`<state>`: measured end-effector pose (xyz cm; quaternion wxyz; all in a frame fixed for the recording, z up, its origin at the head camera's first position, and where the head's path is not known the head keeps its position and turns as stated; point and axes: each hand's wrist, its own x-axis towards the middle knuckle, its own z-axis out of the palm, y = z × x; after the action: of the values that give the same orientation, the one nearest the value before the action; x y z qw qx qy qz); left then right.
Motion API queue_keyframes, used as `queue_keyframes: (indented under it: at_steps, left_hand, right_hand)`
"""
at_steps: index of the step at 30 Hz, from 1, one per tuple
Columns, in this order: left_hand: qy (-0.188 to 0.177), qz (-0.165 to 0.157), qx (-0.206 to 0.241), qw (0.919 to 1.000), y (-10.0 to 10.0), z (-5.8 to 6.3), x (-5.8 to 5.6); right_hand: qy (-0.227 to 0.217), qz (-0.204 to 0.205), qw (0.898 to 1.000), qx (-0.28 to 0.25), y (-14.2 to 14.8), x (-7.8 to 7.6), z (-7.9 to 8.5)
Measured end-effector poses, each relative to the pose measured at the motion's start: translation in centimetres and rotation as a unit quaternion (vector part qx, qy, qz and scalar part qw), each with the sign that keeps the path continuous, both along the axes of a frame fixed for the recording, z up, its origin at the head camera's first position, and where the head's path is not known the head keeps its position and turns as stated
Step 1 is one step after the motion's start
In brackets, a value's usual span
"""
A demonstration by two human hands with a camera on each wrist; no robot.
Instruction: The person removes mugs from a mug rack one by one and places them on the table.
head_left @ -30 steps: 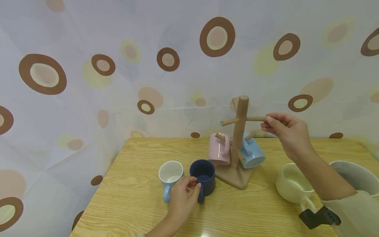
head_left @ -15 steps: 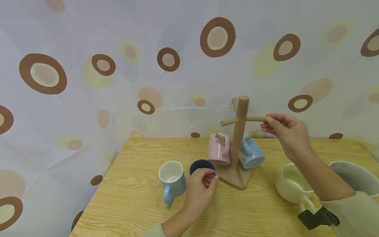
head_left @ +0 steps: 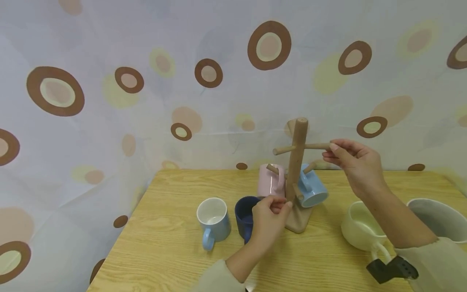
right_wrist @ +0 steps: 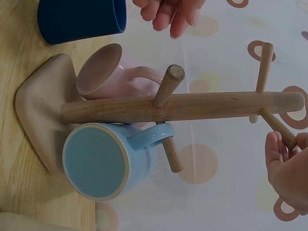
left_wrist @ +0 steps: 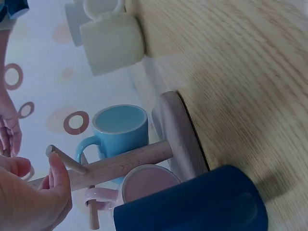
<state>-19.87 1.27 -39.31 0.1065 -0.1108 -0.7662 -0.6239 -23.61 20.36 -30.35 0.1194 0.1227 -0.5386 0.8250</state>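
A wooden mug tree (head_left: pixel 297 162) stands near the back of the table. My right hand (head_left: pixel 359 170) pinches the tip of its upper right peg between thumb and fingers. My left hand (head_left: pixel 268 227), its fingers loosely bent, is in front of the stand's base; the right wrist view shows its fingers (right_wrist: pixel 166 17) empty and apart from the nearest lower peg (right_wrist: pixel 171 84). On lower pegs hang a pink mug (head_left: pixel 269 180) and a light blue mug (head_left: pixel 313 188). A navy mug (head_left: pixel 242 221), partly hidden by my left hand, stands upright on the table.
Left of the navy mug stands a light blue mug (head_left: pixel 218 227) with a white inside. A cream mug (head_left: pixel 355 233) and a grey-white vessel (head_left: pixel 438 217) sit at the right, partly behind my right forearm. A patterned cloth (head_left: pixel 233 81) hangs behind the table (head_left: pixel 171 259).
My left hand has moved right from the navy mug's handle, across that mug, to the front of the mug tree. My right hand has kept its hold on the peg.
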Motion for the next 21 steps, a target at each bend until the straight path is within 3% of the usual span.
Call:
queue_keyframes:
  at_steps: [6, 9, 12, 14, 17, 21]
  left_hand:
    - [-0.099, -0.001, 0.062, 0.9932, 1.9, -0.2, -1.1]
    - [-0.163, 0.008, 0.120, 0.9793, 3.1, -0.1, -1.6]
    - [-0.215, 0.034, 0.189, 0.9575, 4.2, 0.3, -2.0]
    - [-0.233, 0.050, 0.222, 0.9456, 4.7, 0.5, -2.1]
    - [-0.245, 0.070, 0.247, 0.9350, 5.1, 0.6, -2.2]
    - [-0.239, 0.075, 0.256, 0.9338, 5.3, 0.7, -2.3]
  right_hand:
    - [0.011, -0.001, 1.000, -0.003, -0.1, 0.0, -0.1]
    - [0.014, -0.003, 1.000, -0.003, -0.1, 0.1, -0.2]
    - [0.011, -0.012, 1.000, 0.005, -0.1, 0.1, -0.1]
    - [0.008, -0.020, 1.000, 0.016, -0.1, 0.2, -0.2]
    - [0.008, -0.016, 1.000, 0.017, 0.0, 0.2, -0.3]
    - [0.018, -0.003, 1.000, 0.001, 0.0, 0.1, -0.2]
